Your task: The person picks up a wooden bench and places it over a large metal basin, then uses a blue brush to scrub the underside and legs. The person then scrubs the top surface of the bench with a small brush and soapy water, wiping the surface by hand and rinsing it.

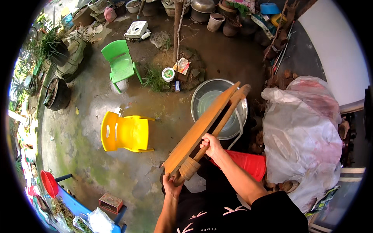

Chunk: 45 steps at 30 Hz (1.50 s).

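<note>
A long wooden piece (202, 126) hangs tilted in front of me, its far end over a round metal basin (198, 91). It has a flat orange-brown board and a darker bar alongside, with a gap between; whether it is a folded stool or bench I cannot tell. My right hand (212, 146) is closed round the bar near its middle. At the near end, my left hand (172, 187) grips the board's lower corner beside a short block. Water seems to stand in the basin, and a pale hose (239, 126) hangs over its rim.
Right of me are a red plastic basket (244, 164) and a heap under whitish plastic sheeting (299, 124). A yellow chair (130, 133) and a green chair (121, 63) stand to the left. A blue table (72, 204) is at the lower left; pots line the wet yard's far edge.
</note>
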Available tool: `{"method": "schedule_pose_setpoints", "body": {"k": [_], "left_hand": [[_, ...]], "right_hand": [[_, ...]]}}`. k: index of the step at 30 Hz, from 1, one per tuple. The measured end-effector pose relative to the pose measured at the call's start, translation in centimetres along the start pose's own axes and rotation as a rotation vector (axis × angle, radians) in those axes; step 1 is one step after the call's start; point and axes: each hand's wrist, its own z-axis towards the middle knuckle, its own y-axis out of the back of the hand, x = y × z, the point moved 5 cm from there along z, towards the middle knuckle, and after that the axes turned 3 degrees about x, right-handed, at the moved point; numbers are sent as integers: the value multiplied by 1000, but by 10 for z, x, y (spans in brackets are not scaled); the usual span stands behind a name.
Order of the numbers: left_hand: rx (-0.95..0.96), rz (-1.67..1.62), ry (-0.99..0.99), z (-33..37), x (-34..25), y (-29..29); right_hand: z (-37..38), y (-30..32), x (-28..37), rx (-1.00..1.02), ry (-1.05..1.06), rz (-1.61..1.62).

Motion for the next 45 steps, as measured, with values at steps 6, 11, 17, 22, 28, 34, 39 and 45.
{"method": "schedule_pose_setpoints", "body": {"k": [6, 11, 17, 22, 28, 34, 39, 45], "left_hand": [[-27, -175, -37, 14, 32, -25], [7, -243, -33, 46, 35, -30], [-37, -278, -76, 95, 11, -22], [-42, -242, -52, 116, -1, -42], [-47, -240, -104, 160, 9, -48], [-202, -193, 22, 204, 37, -21], [-133, -247, 56, 222, 71, -1], [-279, 139, 178, 188, 87, 32]], "right_hand": [[19, -18, 29, 24, -52, -127], [54, -37, 29, 60, -73, -185], [91, -57, 9, 25, -32, -262], [141, -61, 7, 90, -8, -229], [201, -35, 3, 103, -39, -296], [237, 11, -16, 128, -160, -328], [227, 37, -14, 55, -235, -352], [221, 65, 3, -44, -171, -603]]}}
